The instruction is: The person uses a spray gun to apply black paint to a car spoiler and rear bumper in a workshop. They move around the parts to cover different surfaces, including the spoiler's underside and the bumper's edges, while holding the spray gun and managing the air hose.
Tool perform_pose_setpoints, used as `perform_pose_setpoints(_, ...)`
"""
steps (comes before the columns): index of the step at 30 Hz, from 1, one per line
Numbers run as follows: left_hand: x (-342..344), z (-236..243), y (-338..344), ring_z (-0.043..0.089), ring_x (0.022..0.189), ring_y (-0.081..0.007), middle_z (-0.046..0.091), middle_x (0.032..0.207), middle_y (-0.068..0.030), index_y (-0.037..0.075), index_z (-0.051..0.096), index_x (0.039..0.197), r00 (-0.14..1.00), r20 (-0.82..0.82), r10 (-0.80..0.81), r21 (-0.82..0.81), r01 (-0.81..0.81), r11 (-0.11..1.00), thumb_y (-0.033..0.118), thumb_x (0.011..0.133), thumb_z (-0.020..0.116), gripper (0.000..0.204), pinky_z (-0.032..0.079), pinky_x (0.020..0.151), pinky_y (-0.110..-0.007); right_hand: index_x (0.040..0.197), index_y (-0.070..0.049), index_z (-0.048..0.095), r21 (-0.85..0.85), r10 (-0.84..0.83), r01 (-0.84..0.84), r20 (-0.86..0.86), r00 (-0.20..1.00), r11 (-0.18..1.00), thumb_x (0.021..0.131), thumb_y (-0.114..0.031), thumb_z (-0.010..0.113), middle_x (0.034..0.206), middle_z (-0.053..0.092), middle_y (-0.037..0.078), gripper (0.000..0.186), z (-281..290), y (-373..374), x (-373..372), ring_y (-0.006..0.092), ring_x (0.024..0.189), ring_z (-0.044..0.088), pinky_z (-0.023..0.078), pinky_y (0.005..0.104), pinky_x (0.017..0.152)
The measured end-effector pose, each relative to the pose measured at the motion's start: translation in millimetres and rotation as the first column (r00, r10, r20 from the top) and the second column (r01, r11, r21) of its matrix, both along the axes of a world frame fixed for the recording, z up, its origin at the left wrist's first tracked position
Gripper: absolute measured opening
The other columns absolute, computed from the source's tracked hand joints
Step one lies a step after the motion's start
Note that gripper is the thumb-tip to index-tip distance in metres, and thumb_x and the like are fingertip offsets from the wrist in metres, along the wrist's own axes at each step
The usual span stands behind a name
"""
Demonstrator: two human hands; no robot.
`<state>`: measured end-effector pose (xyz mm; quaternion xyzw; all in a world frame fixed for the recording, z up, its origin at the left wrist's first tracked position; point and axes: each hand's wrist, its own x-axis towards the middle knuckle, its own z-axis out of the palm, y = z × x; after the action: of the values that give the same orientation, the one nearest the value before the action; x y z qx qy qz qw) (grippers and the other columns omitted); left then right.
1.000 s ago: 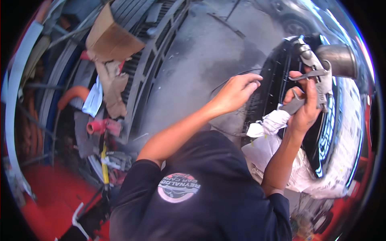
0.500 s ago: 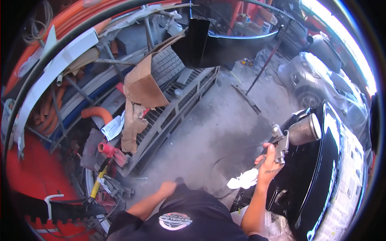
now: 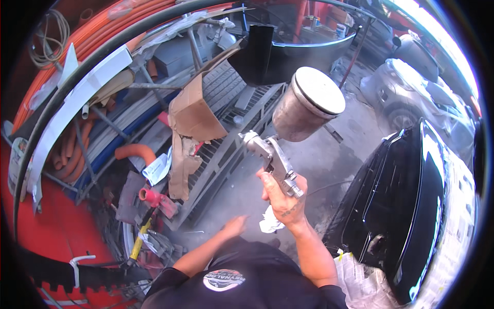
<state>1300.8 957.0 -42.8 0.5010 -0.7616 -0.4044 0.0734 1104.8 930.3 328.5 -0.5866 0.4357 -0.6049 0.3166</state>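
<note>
Spray gun (image 3: 276,159) shifted leftward since the earlier frame, now apart from the black panel (image 3: 393,193).
Right hand (image 3: 285,200) wrapped around the grip, metal cup (image 3: 301,113) tilted above it; white wrap (image 3: 270,221) visible below. Left hand (image 3: 237,226) low near the shirt (image 3: 257,268); its grip cannot be told. Judgement: good handling calls for levelling the cup, relaxing the trigger finger and keeping the wrap off the glossy surface.

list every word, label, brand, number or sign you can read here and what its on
Black shirt: round red-and-white emblem with lettering, upside down; wording not copied here.
Newspaper at right: print too small to read.
White paper sheet: marks too blurred to read.
Right hand: dark marks, unclear if letters.
Spray gun: no readable text.
</note>
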Motion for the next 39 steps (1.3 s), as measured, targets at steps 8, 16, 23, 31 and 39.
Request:
perform_pose_setpoints(8,13.3,56.6,-39.2,0.066,0.121,-0.0425,0.069,0.13,-0.0266,0.008,0.055,0.149,0.913,-0.268,-0.307,0.141,0.352,0.925,0.003,0.091,0.059,0.058,0.052,0.104,-0.05,0.093,0.002,0.072,0.156,-0.56,0.56,-0.051,0.827,0.813,0.104,-0.02,0.065,0.062,0.063,0.002,0.026,-44.6,-20.5,29.5,0.0115,0.049,0.06,0.045,0.0287,0.045)
perform_pose_setpoints(16,64.2,92.3,-60.2,0.048,0.146,-0.0369,0.052,0.155,-0.0248,0.006,0.039,0.16,0.785,-0.372,-0.496,0.386,0.617,0.686,0.012,0.095,0.065,0.07,0.04,0.119,-0.047,0.094,0.004,0.072,0.001,-0.695,0.705,-0.164,0.7,0.709,0.105,-0.024,0.064,0.065,0.064,0.005,0.03,-57.2,-30.6,91.2,0.0122,0.05,0.061,0.046,0.0297,0.046)
perform_pose_setpoints(23,84.7,94.0,-67.4,0.043,0.148,-0.0357,0.052,0.154,-0.022,0.005,0.042,0.158,0.683,-0.667,-0.298,0.453,0.689,0.566,0.018,0.096,0.068,0.068,0.036,0.121,-0.048,0.093,0.003,0.072,-0.081,-0.423,0.416,-0.22,0.879,0.906,0.101,-0.015,0.071,0.061,0.063,0.002,0.02,-4.5,-51.0,177.1,0.0095,0.051,0.061,0.046,0.028,0.048)
perform_pose_setpoints(31,20.2,-47.0,-64.7,0.047,0.143,-0.0345,0.055,0.148,-0.0196,0.005,0.05,0.151,0.436,-0.653,-0.619,-0.027,0.803,0.595,0.025,0.097,0.071,0.062,0.037,0.12,-0.047,0.09,0.001,0.071,-0.103,-0.567,0.561,-0.25,0.785,0.821,0.101,-0.017,0.072,0.064,0.064,0.001,0.021,51.2,-39.1,166.3,0.0081,0.049,0.059,0.042,0.0252,0.044)
perform_pose_setpoints(39,15.8,-11.9,-54.8,0.056,0.129,-0.039,0.061,0.134,-0.0227,0.003,0.06,0.136,0.552,-0.571,-0.608,-0.054,0.714,0.698,0.033,0.1,0.069,0.048,0.046,0.109,-0.048,0.105,0.005,0.07,-0.257,-0.791,0.748,-0.197,0.579,0.612,0.102,-0.018,0.07,0.073,0.069,0.006,0.023,114.2,-21.3,130.5,0.0117,0.051,0.063,0.048,0.0279,0.048)
